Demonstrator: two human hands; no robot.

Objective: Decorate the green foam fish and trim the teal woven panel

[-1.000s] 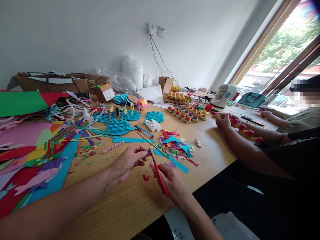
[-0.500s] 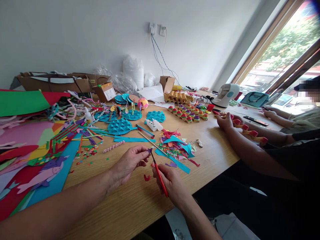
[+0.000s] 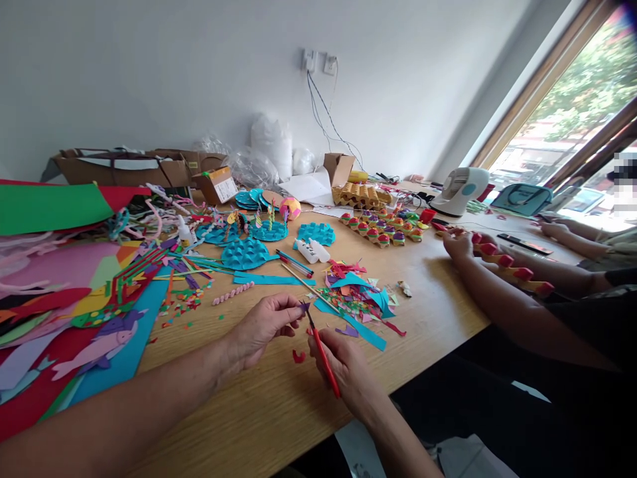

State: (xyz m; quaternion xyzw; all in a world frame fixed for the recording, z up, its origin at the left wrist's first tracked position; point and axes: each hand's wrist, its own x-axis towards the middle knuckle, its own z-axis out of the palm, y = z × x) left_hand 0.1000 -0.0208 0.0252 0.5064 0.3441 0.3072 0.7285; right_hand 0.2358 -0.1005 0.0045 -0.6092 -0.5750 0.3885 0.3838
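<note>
Between thumb and fingers, my left hand [image 3: 270, 326] pinches a small piece of purple paper [image 3: 304, 307]. My right hand [image 3: 343, 366] is wrapped round a pair of red-handled scissors [image 3: 326, 362], whose dark blades point up and left and meet the paper's edge. Whether the blades are parted is too small to tell. Below them a red paper scrap [image 3: 298, 357] lies on the wooden table [image 3: 209, 418]. A heap of coloured paper scraps [image 3: 355, 295] and a blue paper strip [image 3: 365, 332] lie just beyond my hands.
Two white glue bottles [image 3: 312, 250] and some pens [image 3: 294, 263] lie past the scraps. Blue egg-carton pieces [image 3: 243, 254] stand behind. Coloured sheets [image 3: 99, 345] cover the left side. To the right, a co-worker's hand [image 3: 458, 244] holds a painted egg-carton strip [image 3: 515, 271].
The view has turned slightly left, so everything sits a little further right. My hands keep nearly the same pose, with the scissors still at the purple paper.
</note>
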